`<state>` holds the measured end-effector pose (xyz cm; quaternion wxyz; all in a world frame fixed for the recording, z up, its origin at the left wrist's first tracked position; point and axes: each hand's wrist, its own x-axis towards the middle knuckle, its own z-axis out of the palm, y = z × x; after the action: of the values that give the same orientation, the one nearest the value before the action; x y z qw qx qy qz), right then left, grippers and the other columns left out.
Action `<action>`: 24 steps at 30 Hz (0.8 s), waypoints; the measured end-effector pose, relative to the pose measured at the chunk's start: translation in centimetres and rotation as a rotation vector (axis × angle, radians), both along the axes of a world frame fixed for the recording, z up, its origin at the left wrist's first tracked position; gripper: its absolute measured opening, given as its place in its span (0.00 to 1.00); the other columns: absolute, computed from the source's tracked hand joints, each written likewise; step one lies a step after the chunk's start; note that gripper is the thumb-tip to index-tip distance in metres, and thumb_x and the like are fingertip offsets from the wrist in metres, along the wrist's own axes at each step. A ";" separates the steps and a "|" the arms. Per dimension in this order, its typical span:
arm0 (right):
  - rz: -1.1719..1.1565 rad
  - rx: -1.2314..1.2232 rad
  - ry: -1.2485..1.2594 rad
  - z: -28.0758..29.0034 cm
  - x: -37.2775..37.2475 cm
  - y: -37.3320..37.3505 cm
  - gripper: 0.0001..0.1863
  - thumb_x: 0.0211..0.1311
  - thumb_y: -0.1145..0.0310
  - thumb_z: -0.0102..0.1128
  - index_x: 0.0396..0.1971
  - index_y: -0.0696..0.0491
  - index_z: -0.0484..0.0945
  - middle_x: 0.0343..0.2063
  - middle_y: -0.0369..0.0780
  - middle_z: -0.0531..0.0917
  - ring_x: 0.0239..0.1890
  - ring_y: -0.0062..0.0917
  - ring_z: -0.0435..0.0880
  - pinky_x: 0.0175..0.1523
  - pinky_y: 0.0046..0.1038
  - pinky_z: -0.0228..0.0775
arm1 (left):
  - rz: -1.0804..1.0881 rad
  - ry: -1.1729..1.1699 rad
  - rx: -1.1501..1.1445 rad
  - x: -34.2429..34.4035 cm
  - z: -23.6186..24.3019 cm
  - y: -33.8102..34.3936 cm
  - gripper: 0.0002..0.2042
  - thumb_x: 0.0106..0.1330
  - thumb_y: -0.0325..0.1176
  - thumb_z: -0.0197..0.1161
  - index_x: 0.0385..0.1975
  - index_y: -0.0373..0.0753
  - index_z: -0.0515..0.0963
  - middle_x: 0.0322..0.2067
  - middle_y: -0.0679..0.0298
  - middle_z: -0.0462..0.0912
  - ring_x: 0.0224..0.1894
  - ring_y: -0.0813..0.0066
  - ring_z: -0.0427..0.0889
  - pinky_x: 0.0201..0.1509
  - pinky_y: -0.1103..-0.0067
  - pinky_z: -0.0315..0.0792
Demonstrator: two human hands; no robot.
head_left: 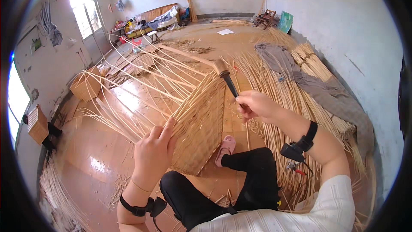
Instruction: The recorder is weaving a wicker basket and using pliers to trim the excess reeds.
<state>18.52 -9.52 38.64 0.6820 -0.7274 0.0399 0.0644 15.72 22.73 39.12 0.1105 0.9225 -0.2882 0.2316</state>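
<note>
A half-woven wicker basket [199, 131] leans between my knees, its long loose rods [150, 79] fanning out to the far left. My left hand [155, 148] grips the near end of its upper edge, fingers bent over the bundled rods. In my right hand [256, 105] is a hammer-like tool [231, 85] with a black handle, held by the handle end. Its brownish head touches or hangs just over the far end of the basket's edge; I cannot tell which. The hand's thumb and fingers close round the handle.
Loose rods [274, 99] cover the floor at right, partly under a grey cloth [300, 73]. Pliers with red handles [296, 169] lie among them. Finished-looking wicker boxes [86, 85] stand at left. A low bench [156, 17] heaped with cloth is by the back wall.
</note>
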 end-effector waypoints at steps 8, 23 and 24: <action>0.009 0.103 0.074 0.5 2.3 -0.9 0.12 0.72 0.62 0.45 0.43 0.55 0.70 0.18 0.30 0.71 0.16 0.16 0.70 0.30 0.27 0.76 | -0.022 0.002 0.043 -1.4 0.5 -0.8 0.20 0.63 0.35 0.61 0.56 0.44 0.74 0.30 0.62 0.77 0.29 0.63 0.81 0.32 0.71 0.75; -0.359 -0.737 -0.512 8.9 -4.7 -2.4 0.14 0.71 0.64 0.46 0.34 0.57 0.76 0.15 0.39 0.76 0.21 0.28 0.75 0.31 0.34 0.66 | -0.055 0.085 0.038 -3.2 1.1 -2.4 0.21 0.61 0.34 0.62 0.55 0.41 0.74 0.29 0.60 0.78 0.27 0.59 0.81 0.30 0.69 0.75; -0.380 -0.464 -0.761 12.0 -6.2 -2.1 0.15 0.71 0.61 0.48 0.28 0.54 0.75 0.13 0.33 0.70 0.18 0.21 0.71 0.27 0.28 0.62 | -0.073 0.104 0.047 -3.8 0.8 -2.2 0.21 0.60 0.34 0.62 0.55 0.41 0.74 0.29 0.60 0.78 0.27 0.58 0.81 0.30 0.69 0.75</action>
<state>12.34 -11.62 50.59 0.4676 -0.8120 -0.0670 -0.3427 11.92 20.49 39.87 0.1119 0.9245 -0.3211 0.1721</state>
